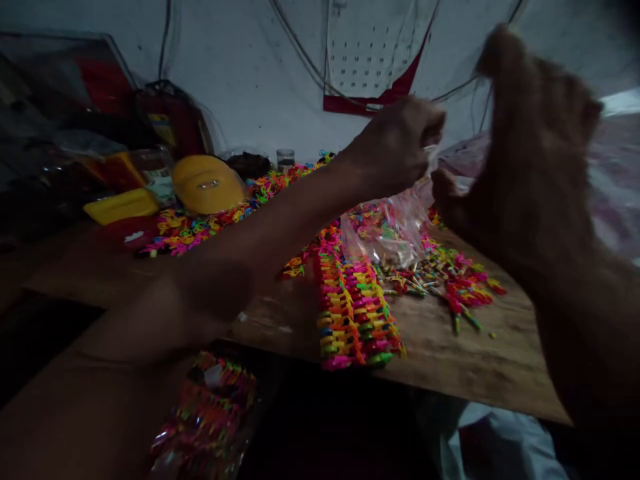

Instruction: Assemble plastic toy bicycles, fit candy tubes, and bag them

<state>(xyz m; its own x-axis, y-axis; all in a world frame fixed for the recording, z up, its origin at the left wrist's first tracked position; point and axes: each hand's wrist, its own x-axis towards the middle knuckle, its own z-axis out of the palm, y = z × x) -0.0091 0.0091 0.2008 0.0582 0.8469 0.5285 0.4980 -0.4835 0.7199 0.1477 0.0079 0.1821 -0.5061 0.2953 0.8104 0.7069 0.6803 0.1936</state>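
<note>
My left hand is raised above the table with its fingers closed. Thin clear plastic shows at its fingertips and seems to run down into a clear plastic bag on the heap. To the right, my right hand is up in the air, thumb and fingers wide apart, holding nothing I can see; it is slightly blurred. Below them, two rows of small colourful plastic pieces lie side by side at the table's front edge. Loose colourful pieces and short sticks are scattered right of the rows.
A yellow cap, a yellow tray and a glass stand at the back left. A packed bag of colourful pieces sits below the wooden table's edge. A calendar hangs on the wall, with cables nearby.
</note>
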